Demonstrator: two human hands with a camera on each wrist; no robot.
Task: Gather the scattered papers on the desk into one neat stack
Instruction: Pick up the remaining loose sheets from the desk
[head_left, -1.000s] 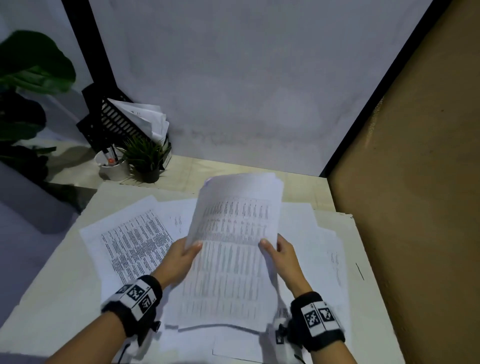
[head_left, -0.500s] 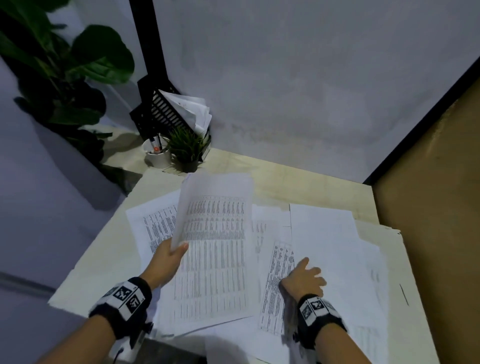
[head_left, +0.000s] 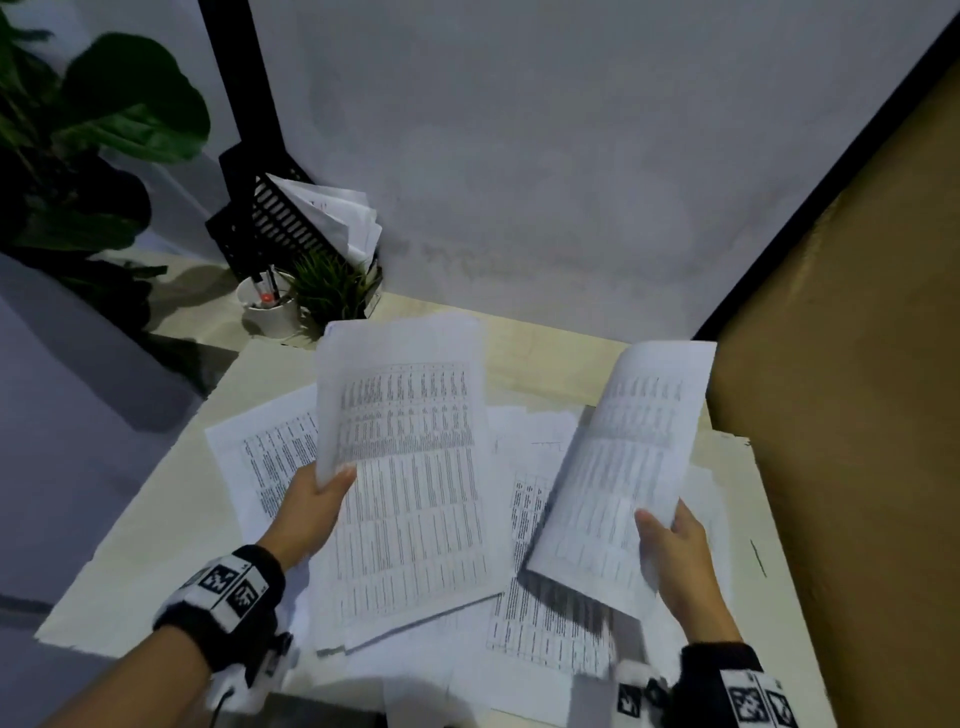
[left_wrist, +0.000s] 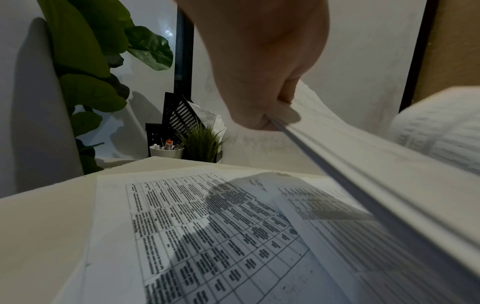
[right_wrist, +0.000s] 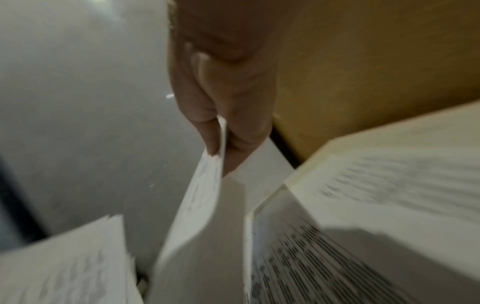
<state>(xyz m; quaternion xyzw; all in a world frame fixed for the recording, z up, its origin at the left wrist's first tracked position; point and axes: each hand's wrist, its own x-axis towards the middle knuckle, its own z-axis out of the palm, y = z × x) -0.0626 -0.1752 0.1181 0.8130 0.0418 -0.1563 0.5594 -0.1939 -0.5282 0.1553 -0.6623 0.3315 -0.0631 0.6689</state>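
At nine o'clock the left hand (head_left: 310, 512) pinches a bundle of printed sheets (head_left: 410, 483) by its left edge, thumb on top, fingers curled beneath, the bundle lifted off the desk (head_left: 119, 566); under it loose printed pages (head_left: 270, 457) lie overlapping on the desk; at three o'clock the right hand (head_left: 680, 558) pinches a single printed sheet (head_left: 623, 467) between thumb and fingers, the sheet raised and tilted; at eleven o'clock stand a white pen cup (head_left: 267, 306), a small potted grass plant (head_left: 332, 288) and a black file rack (head_left: 280, 223).
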